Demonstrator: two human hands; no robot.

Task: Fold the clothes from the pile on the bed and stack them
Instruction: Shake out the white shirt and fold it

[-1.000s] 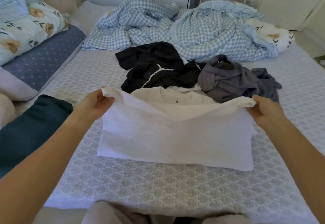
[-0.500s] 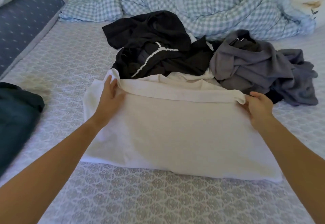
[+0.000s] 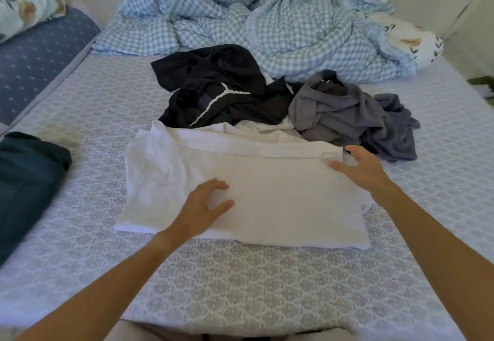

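Observation:
A white garment (image 3: pixel 280 196) lies folded in half and flat on the patterned bed sheet (image 3: pixel 240 282), its folded edge toward the pile. My left hand (image 3: pixel 204 205) rests on its middle with fingers spread and relaxed. My right hand (image 3: pixel 365 168) lies with straight fingers on its right upper corner. Behind it sits the pile: a black garment with white lace trim (image 3: pixel 213 86) on the left and a crumpled grey garment (image 3: pixel 347 113) on the right, with a bit of white cloth between them.
A dark teal folded garment (image 3: pixel 26 180) lies at the left edge of the bed. A blue checked duvet (image 3: pixel 254 19) is bunched at the back. Floral pillows sit at the far left (image 3: pixel 24 3) and far right (image 3: pixel 411 41). A blue dotted cushion (image 3: pixel 40 57) runs along the left side.
Both hands carried the white garment's lower edge up and laid it over the top half. They let go; the left hand slid back to the middle, the right hand flattened at the corner.

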